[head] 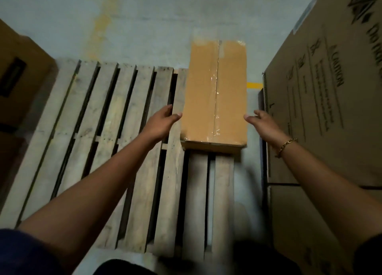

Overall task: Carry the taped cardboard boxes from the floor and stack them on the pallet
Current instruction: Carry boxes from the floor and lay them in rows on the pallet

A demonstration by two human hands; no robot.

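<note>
Dim, soft-focus picture; edges warped, bottom blurred.

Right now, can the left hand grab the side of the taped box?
Probably yes. The left hand is open, its thumb right beside the taped cardboard box's left edge on the wooden pallet. Nothing sits between them, so that side looks free to grip.

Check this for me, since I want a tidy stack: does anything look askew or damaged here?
Nothing looks damaged. The taped cardboard box lies flat at the pallet's far right corner, tape seam intact. It seems to reach past the pallet's right edge, though that is hard to judge. Left hand and right hand flank it, open.
</note>
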